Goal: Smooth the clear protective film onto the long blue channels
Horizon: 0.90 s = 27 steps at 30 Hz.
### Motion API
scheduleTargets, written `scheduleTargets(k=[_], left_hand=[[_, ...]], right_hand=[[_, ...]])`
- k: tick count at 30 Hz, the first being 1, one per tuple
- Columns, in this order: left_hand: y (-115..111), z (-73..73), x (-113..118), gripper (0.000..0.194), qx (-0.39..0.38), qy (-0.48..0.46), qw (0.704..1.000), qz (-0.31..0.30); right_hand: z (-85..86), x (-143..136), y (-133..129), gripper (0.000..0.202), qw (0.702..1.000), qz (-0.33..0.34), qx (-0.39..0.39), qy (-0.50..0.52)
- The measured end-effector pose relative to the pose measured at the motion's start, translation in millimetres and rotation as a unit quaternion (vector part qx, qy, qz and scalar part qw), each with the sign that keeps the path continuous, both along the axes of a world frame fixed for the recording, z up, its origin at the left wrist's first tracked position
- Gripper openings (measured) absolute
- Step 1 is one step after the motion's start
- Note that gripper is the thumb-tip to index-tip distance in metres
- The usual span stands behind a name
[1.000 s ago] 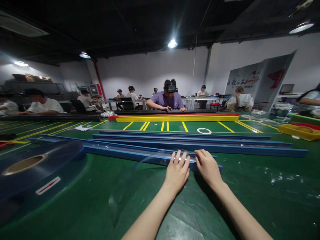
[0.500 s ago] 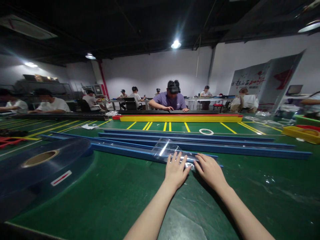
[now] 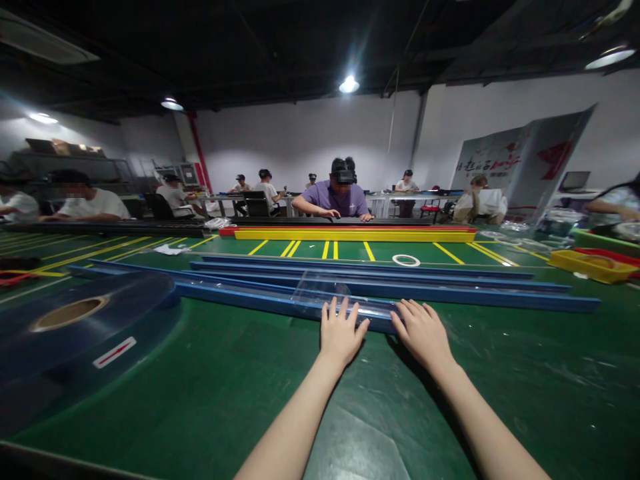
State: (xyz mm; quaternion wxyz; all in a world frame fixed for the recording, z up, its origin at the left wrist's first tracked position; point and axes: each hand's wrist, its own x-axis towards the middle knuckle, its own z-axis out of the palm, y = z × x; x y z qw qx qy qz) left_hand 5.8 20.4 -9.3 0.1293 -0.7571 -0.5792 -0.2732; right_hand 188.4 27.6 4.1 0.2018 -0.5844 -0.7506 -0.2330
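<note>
A clear plastic sheet (image 3: 320, 291) lies over the near blue rail (image 3: 250, 296), its left end curling up. My left hand (image 3: 341, 333) rests with fingers spread on the sheet and the rail's near edge. To its right, my right hand (image 3: 424, 335) lies with its fingers spread over the rail's right end. The two hands are a short way apart, and neither is wrapped round anything. More blue rails (image 3: 450, 291) lie just behind, roughly side by side.
A large roll of clear film (image 3: 135, 300) stands at the left. Yellow bars (image 3: 350, 235) and a white ring (image 3: 406, 261) are farther back. A yellow tray (image 3: 590, 267) sits at the right. Across the table, a person in purple (image 3: 335, 197) leans over it.
Both hands have moved apart a little, the right one toward the right. The clear sheet now lies flatter along the rail. The whole view has shifted slightly.
</note>
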Motion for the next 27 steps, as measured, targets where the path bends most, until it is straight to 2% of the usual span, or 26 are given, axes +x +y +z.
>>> scheduleTargets(k=[4,6,9,11,13,16,19,23,25,27], left_hand=[[3,10.5,-15,0.044,0.013,-0.011,0.999,0.041],[7,13.0,-28,0.044,0.012,-0.037,0.993,0.113],[16,10.5,-53,0.041,0.009,-0.078,0.972,0.22],[19,7.6,-68,0.04,0.012,-0.093,0.963,0.254],[20,7.3,-77,0.041,0.035,-0.099,0.959,0.262],[15,13.3,-72,0.04,0.072,-0.081,0.974,0.2],[8,18.8,-49,0.039,0.081,-0.027,0.994,0.069],[1,9.7,-14,0.038,0.065,0.052,0.993,-0.085],[-2,1.0,-3,0.04,0.058,0.072,0.99,-0.106],[-2,-5.9,1,0.044,0.058,0.079,0.989,-0.106]], right_hand=[[-5.1,1,2,0.043,1.0,-0.016,-0.022,0.007],[-7.3,1,3,0.043,0.999,-0.025,-0.033,0.014],[-8.4,0,4,0.043,0.998,-0.031,-0.042,0.024],[-7.9,-2,4,0.043,0.998,-0.032,-0.045,0.028],[-7.3,-4,4,0.042,0.998,-0.035,-0.045,0.032],[-7.8,-8,3,0.043,0.998,-0.038,-0.043,0.036],[-9.7,-11,4,0.045,0.998,-0.022,-0.046,0.034],[-6.9,-9,2,0.044,0.998,0.031,-0.029,0.038],[-0.4,-6,-1,0.039,0.997,0.044,0.003,0.059],[8.3,-3,-8,0.037,0.995,0.021,0.037,0.089]])
